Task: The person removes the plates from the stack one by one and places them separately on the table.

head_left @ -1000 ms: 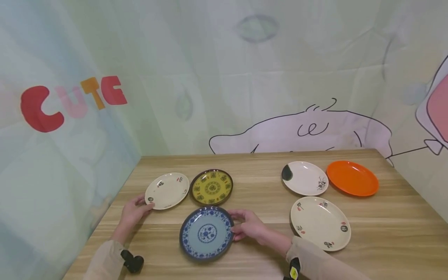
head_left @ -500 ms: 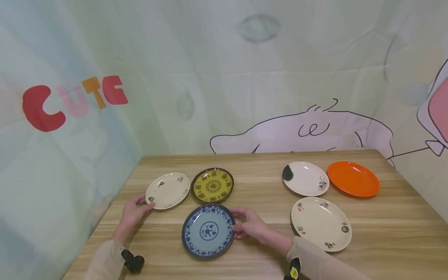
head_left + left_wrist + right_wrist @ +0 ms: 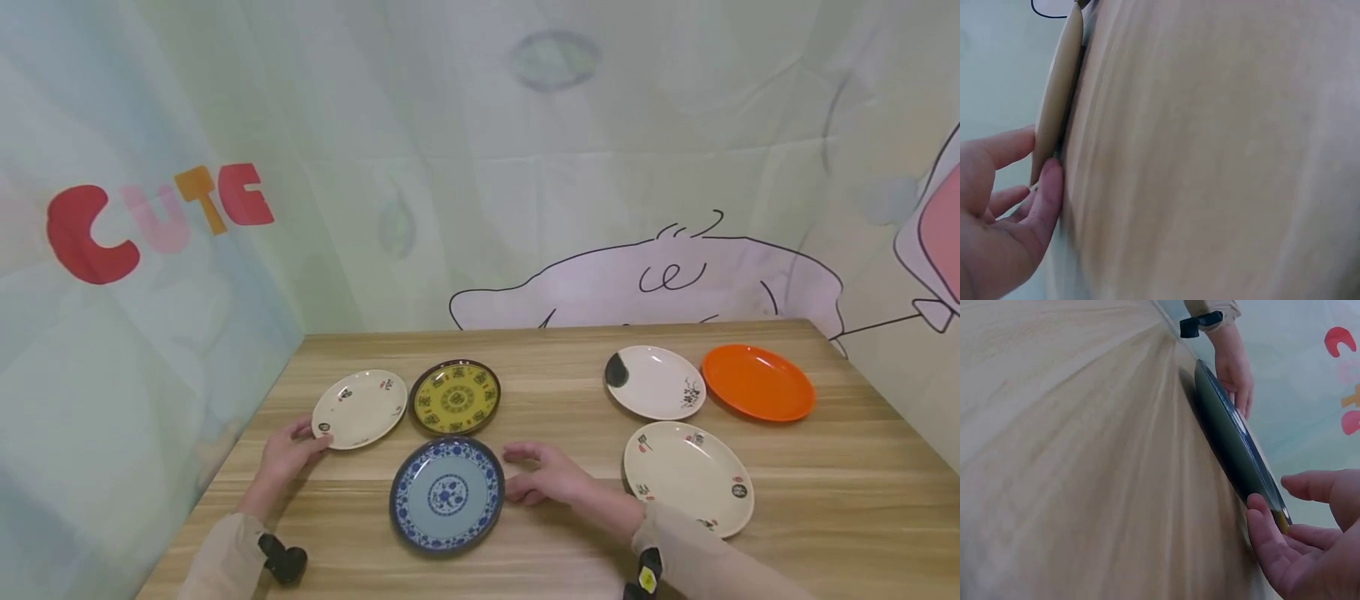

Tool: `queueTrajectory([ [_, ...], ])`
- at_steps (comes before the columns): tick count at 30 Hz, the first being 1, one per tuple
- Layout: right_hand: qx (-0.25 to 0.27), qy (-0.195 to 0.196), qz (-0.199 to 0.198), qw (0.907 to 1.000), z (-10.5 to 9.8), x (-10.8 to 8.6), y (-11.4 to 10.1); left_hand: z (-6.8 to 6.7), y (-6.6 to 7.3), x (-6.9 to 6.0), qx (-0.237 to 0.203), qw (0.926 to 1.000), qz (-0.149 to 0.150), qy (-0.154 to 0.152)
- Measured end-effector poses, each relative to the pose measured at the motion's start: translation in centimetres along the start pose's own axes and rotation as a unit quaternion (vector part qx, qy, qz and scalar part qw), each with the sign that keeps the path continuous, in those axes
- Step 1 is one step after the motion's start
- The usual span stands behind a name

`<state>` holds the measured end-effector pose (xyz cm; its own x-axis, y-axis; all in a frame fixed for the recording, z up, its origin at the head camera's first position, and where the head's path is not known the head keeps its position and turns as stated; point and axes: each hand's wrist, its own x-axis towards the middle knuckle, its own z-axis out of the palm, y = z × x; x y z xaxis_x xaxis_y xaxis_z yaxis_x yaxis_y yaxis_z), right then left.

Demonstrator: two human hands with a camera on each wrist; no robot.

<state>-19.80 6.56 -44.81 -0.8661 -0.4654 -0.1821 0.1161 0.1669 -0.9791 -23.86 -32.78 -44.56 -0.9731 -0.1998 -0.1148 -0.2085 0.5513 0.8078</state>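
In the head view, my left hand (image 3: 287,454) holds the near-left rim of a small cream plate (image 3: 360,408) with little dark and red motifs. The left wrist view has that cream plate (image 3: 1058,94) edge-on, thumb and fingers at its rim. My right hand (image 3: 547,477) is beside the right rim of a blue-and-white patterned plate (image 3: 447,496), fingers spread and gripping nothing. From the right wrist, the blue plate's dark underside (image 3: 1229,434) shows near the parted fingers; whether a fingertip touches it I cannot tell. A yellow patterned plate (image 3: 456,398) lies just behind the blue one.
To the right on the wooden table (image 3: 551,533) lie a white plate (image 3: 656,383) with a dark patch, an orange plate (image 3: 757,383) and a larger cream plate (image 3: 690,475), partly behind the right forearm. A printed curtain (image 3: 375,167) hangs behind the table.
The blue plate has shifted slightly away from me and right, nearer the yellow plate. My right hand has let go of its rim and drawn a little right. The left hand stays put.
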Motion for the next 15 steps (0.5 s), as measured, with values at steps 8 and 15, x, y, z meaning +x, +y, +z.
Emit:
queueTrajectory([
  [8,-0.09,0.004,-0.037,0.9953,-3.7,-0.7,-0.9,-1.8,1.9,0.5,0.104,0.9937,0.019,-0.037],
  [15,-0.213,0.038,-0.111,0.9699,-8.6,-1.2,-1.0,-1.4,4.9,1.2,0.208,0.9704,0.122,0.015],
])
